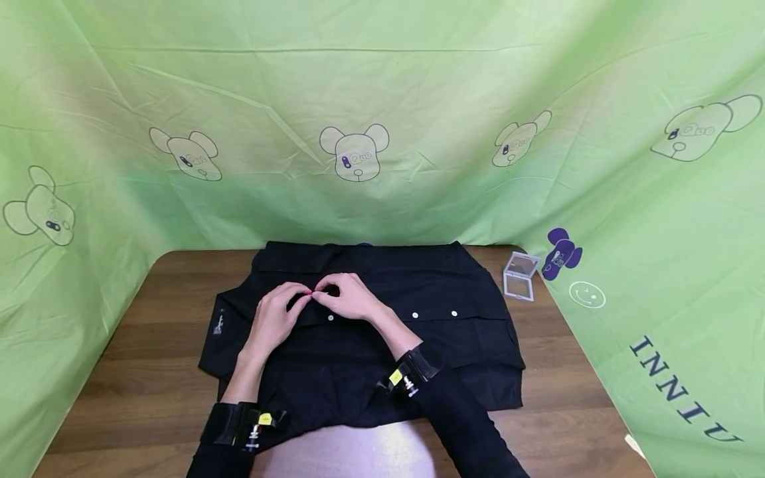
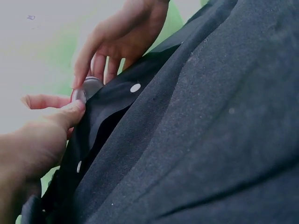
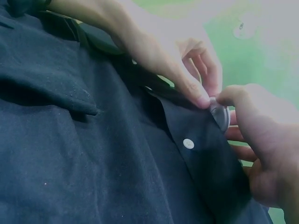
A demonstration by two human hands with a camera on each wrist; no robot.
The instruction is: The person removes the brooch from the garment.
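Note:
A black button-up shirt (image 1: 478, 345) lies spread on the table, its row of white buttons (image 1: 415, 315) running across it. Above the button band, my left hand (image 1: 276, 317) and right hand (image 1: 346, 297) meet fingertip to fingertip. Between them they pinch a small round badge (image 2: 88, 88), grey and shiny on the visible side with a reddish rim, at the raised edge of the shirt's front. The left thumb presses on the badge, with fingers behind it. From the other side, the right thumb and finger hold its edge. Whether a pin passes through the cloth is hidden.
An open clear case (image 1: 520, 276) with two square halves stands at the table's back right. Wooden tabletop (image 1: 149, 358) shows around the shirt. A green printed curtain (image 1: 418, 206) closes off the back and sides. A pale print (image 1: 218, 322) marks the shirt's left end.

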